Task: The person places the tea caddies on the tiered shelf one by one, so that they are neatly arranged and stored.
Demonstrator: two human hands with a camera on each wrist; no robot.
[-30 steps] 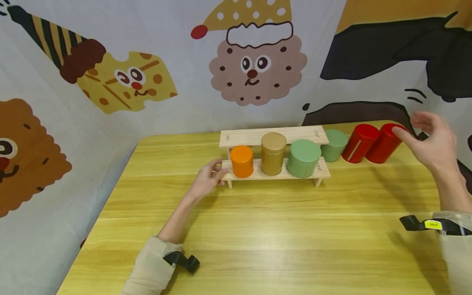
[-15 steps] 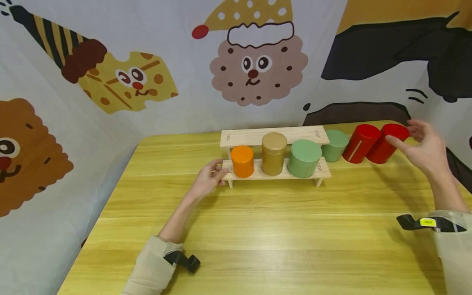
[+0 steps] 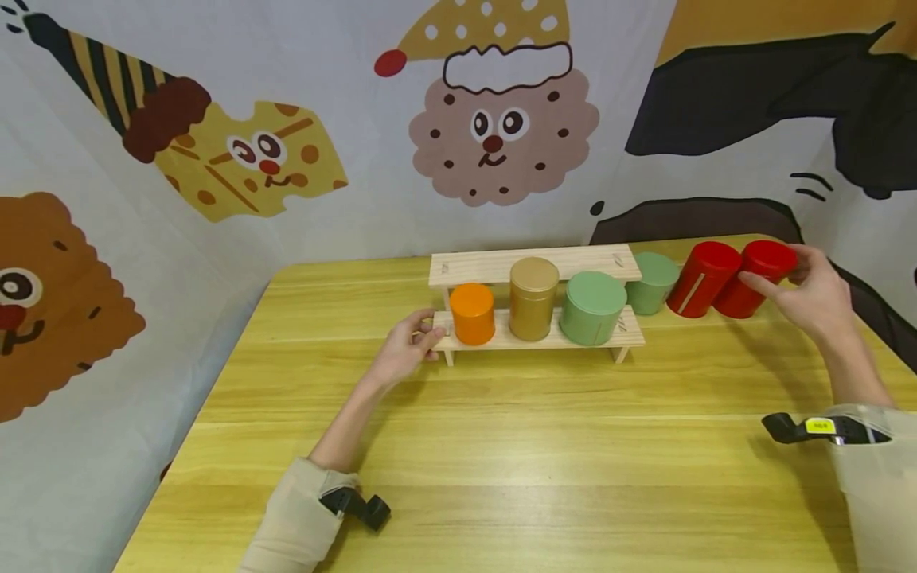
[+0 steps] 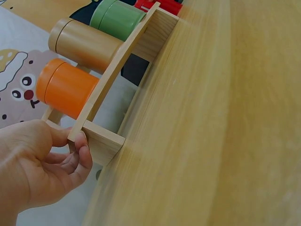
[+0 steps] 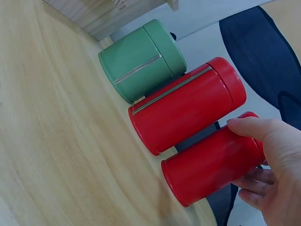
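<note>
My left hand [image 3: 401,348] pinches the left end of a two-tier wooden shelf [image 3: 471,269] between thumb and fingers. On its lower board stand an orange canister [image 3: 472,315], a gold canister [image 3: 533,302] and a wide green canister [image 3: 593,310]. To the right of the shelf, a smaller green canister [image 3: 650,285] and two tall red ones stand in a row on the table. My right hand [image 3: 818,298] grips the rightmost red canister [image 5: 211,165], thumb on the near side and fingers round the far side. The other red canister [image 5: 188,106] stands close beside it.
The pale wooden table [image 3: 516,446] runs under everything, its back edge against a hanging cloth [image 3: 372,159] printed with cartoon biscuits and cheese. More of the cloth hangs along the left side. The shelf's upper board bears nothing.
My right hand has moved left and down from above the rightmost red canister and closed round it. The left hand stays on the shelf's end, and the canisters stand where they were.
</note>
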